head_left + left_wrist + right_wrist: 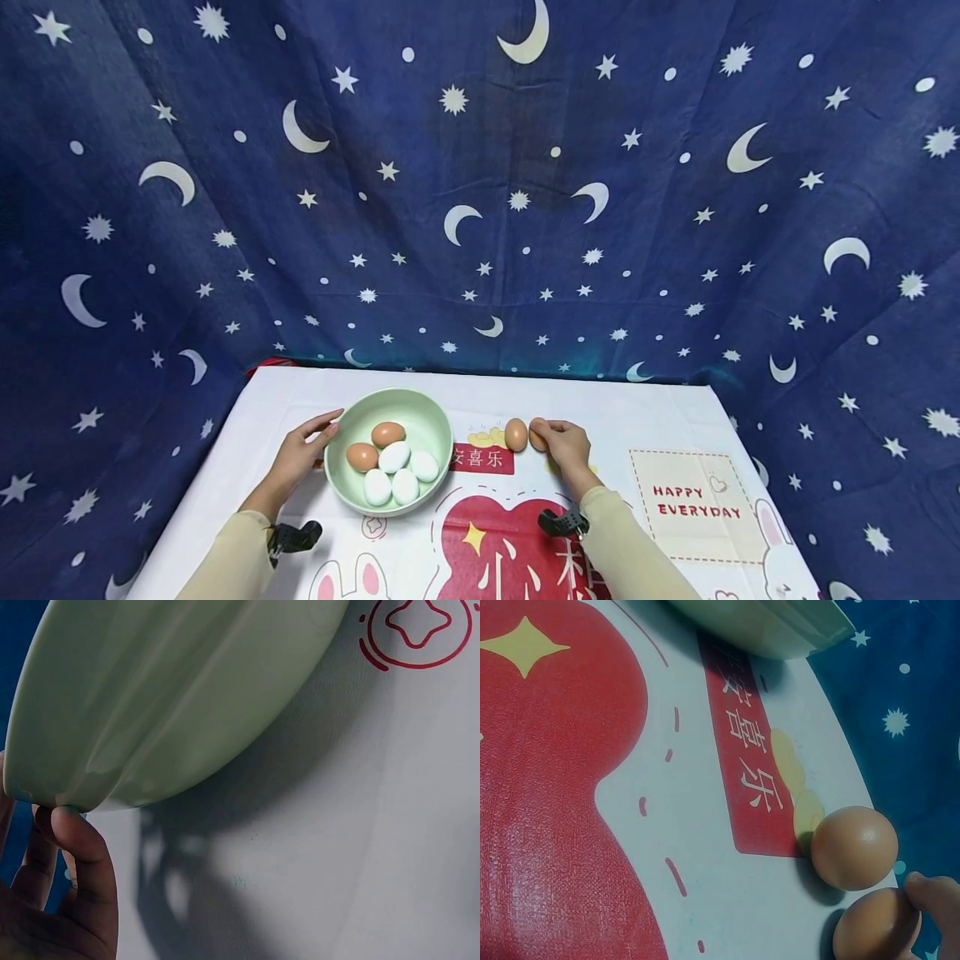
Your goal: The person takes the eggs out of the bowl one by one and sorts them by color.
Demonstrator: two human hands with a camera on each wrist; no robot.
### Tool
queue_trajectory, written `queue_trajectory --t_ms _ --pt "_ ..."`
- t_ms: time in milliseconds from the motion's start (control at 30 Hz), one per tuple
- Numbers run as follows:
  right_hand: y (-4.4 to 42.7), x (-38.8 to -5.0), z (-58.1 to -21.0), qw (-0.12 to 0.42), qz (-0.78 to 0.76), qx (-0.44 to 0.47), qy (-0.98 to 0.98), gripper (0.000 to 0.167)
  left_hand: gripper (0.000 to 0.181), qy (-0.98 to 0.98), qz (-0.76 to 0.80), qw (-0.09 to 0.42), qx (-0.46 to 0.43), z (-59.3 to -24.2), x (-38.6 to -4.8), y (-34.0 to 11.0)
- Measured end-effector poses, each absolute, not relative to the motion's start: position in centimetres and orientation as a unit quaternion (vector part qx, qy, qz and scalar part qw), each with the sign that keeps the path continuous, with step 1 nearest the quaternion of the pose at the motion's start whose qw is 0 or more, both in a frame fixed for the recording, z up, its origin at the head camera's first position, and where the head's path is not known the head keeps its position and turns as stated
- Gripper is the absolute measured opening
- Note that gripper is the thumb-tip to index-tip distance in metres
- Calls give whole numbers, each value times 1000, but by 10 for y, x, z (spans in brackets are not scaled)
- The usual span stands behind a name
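Observation:
A pale green bowl [427, 417] stands on the left half of the table, holding two brown eggs [387, 433] and several white eggs [393, 456]. My left hand [296, 454] is at its left side, with thumb and fingertips touching the outside near the rim. In the left wrist view the thumb [84, 836] meets the bowl wall [150, 712]. To the right of the bowl, my right hand [566, 450] pinches a brown egg [877, 926], partly covered by the fingers. Another brown egg [855, 847] lies right beside it on the tablecloth.
A white tablecloth [322, 383] with red print and cartoon rabbits covers the table. Behind and around it hangs a dark blue curtain [420, 317] with moons and stars. The table's far edge runs just behind the bowl and the loose eggs.

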State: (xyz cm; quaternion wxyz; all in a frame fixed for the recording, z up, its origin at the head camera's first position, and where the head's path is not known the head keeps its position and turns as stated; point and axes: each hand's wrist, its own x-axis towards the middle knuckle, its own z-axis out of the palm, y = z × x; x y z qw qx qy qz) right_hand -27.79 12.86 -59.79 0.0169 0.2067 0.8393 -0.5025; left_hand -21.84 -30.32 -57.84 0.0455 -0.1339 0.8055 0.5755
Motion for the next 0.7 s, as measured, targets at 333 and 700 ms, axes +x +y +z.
queue_trajectory --t_ms 333,700 --pt "128 -278 -592 24 -508 204 836 47 50 805 576 49 -132 -578 -218 -304" --pt "129 -276 -593 18 -500 210 840 46 51 805 576 47 -135 -581 -219 -305"
